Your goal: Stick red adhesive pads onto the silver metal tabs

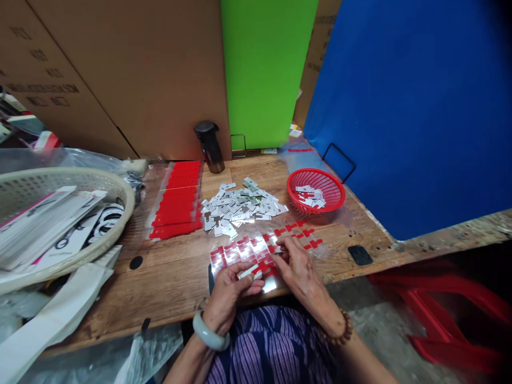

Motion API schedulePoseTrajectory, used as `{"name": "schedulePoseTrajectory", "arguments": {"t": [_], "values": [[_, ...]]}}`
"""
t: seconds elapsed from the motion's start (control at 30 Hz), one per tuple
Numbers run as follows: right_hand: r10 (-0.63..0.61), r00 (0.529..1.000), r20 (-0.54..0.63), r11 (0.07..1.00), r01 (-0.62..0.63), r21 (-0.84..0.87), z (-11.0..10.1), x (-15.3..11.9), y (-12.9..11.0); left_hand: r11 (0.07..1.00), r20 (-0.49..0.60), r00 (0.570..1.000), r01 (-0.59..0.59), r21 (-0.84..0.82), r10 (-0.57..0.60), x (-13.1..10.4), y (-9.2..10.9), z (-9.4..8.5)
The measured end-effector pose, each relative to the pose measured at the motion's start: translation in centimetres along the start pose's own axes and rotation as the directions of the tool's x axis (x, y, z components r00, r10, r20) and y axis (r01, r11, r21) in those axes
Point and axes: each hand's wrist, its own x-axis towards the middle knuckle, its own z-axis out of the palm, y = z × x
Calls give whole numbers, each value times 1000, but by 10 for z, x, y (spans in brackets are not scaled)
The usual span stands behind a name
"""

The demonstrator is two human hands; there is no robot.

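My left hand [232, 285] is closed on a small white card [250, 271], its thumb lying on top. Red sticker material shows at the card's right end. My right hand [298, 269] is bent over the clear sheet of red stickers [242, 246], thumb and fingertips drawn together beside the card; what they pinch, if anything, is hidden. Part of the sheet lies under both hands. Beyond them is a loose heap of small white and grey cards [240, 205]. A red plastic basket [338, 202] at the right holds several similar cards, some with red on them.
A stack of red sticker sheets [178, 200] lies left of the heap. Behind stands a dark flask [210, 146]. A large pale basket [130, 200] with printed cards fills the left. Blue board [412, 117] borders the right; a red stool [444, 304] is below.
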Motion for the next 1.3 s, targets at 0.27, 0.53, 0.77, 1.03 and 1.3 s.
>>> {"name": "schedulePoseTrajectory", "arguments": {"t": [0.27, 0.53, 0.77, 1.03, 1.3], "values": [[145, 947, 285, 934, -227, 277, 3, -2, -8, 999, 20, 999, 32, -25, -31, -4, 4, 2], [179, 883, 434, 820, -378, 431, 17, -1, 0, 999, 66, 997, 30, -12, -30, -6, 3, 1], [194, 839, 508, 748, -462, 477, 15, 0, 7, 999, 54, 998, 35, -13, -34, -4, 3, 2], [213, 845, 490, 767, -455, 452, 10, 1, 1, 999, 46, 998, 30, 40, -32, 2, 0, 6], [249, 817, 520, 759, -498, 420, 16, 0, 1, 973, 60, 992, -120, 197, 110, 13, -10, 0]]}}
